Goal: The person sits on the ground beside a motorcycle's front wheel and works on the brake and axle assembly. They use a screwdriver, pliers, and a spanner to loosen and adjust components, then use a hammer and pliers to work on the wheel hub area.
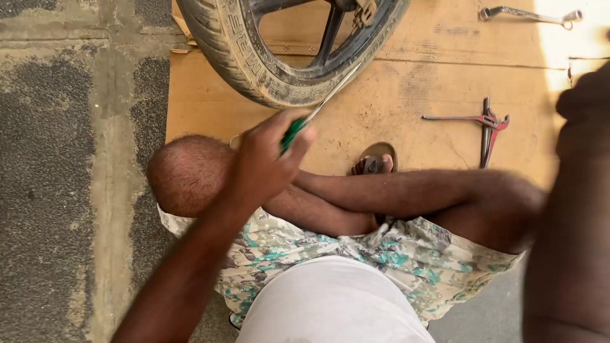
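My left hand is closed around the green handle of a screwdriver. Its metal shaft points up and to the right, and its tip reaches the edge of a black motorcycle tyre lying on a wooden board. My right hand is a dark blur at the right edge; I cannot make out whether it holds anything. I sit cross-legged in patterned shorts, with my knees and one sandalled foot just below the tyre.
Red-handled pliers lie on the board to the right of my foot. A metal spanner rests at the top right. Rough concrete floor lies left of the board.
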